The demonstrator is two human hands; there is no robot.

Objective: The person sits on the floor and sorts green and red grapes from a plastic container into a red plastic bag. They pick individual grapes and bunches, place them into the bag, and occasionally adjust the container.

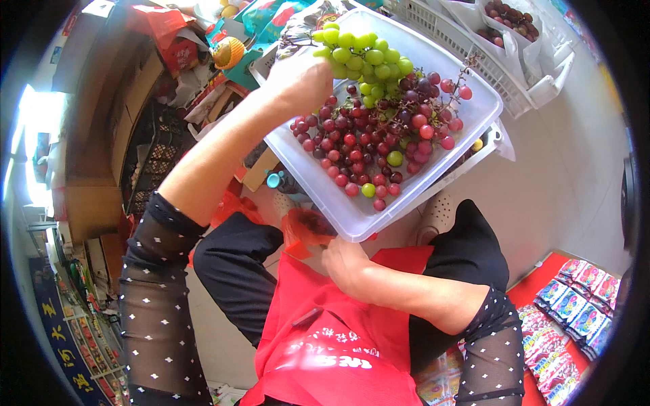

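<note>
A translucent plastic bin (447, 167) stands before me, holding loose and bunched red grapes (355, 152). Over its far left part, my left hand (304, 83) is closed at the left end of a bunch of green grapes (373, 58), which lies against the red ones. My right hand (345, 264) is below the bin's near corner, fingers curled, beside a red plastic bag (304, 228) with dark contents. Whether it grips the bag's edge cannot be told.
White crates (538, 99) with bagged grapes (513, 20) stand at the back right. A bottle with a blue cap (274, 180) is left of the bin. Black crates (152, 162) and cardboard line the left. Packaged snacks (574, 304) lie on a red surface at the lower right.
</note>
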